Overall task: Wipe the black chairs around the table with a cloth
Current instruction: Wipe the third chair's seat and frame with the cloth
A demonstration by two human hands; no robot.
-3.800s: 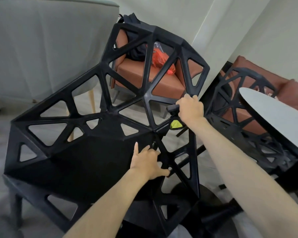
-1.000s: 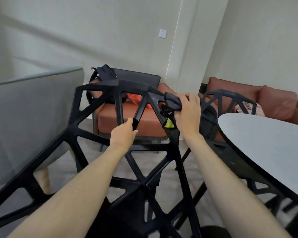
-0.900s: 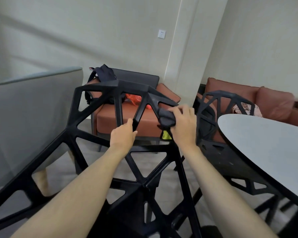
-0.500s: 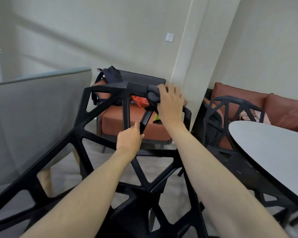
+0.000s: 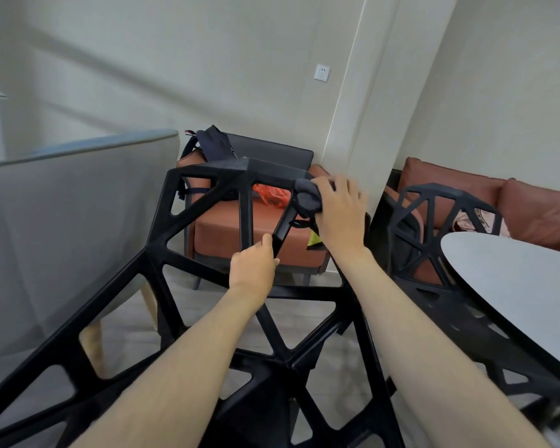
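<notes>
Right hand (image 5: 338, 215) clenches cloth (image 5: 307, 197) on chair (image 5: 246, 202) top rail, left hand (image 5: 256, 266) grasps strut; cloth could snag at the joint.

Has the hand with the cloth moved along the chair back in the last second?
Yes. The right hand with the cloth has slid up from the right-hand slanted strut onto the top rail of the black chair, toward its peak.

Lounge: rust sofa (image 5: 537, 211), armchair (image 5: 240, 234), round table (image 5: 514, 279)
</notes>
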